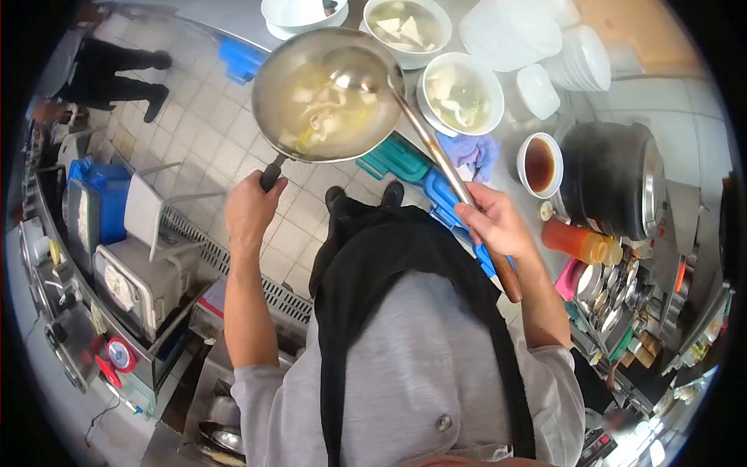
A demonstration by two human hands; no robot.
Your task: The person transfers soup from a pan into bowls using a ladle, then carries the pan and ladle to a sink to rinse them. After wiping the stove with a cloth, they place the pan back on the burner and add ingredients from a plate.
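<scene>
My left hand (257, 204) is closed around the short dark handle of a wok (274, 82), held up over the floor beside the counter. Pale broth with white pieces and some greens (319, 113) lies in it. My right hand (496, 222) grips a long-handled ladle (436, 152), whose bowl rests inside the wok at the broth. Just right of the wok, on the counter, stands a white bowl (489, 117) of similar soup with tofu-like pieces. Behind it is another filled bowl (442, 19), and a third white bowl (289, 33) is partly hidden by the wok.
Stacked white bowls (585, 58) and a bowl of brown sauce (539, 165) sit on the counter by a large black cooker (611, 179). A purple cloth (486, 156) and orange bottles (576, 241) are at right. Another person (101, 70) stands at upper left.
</scene>
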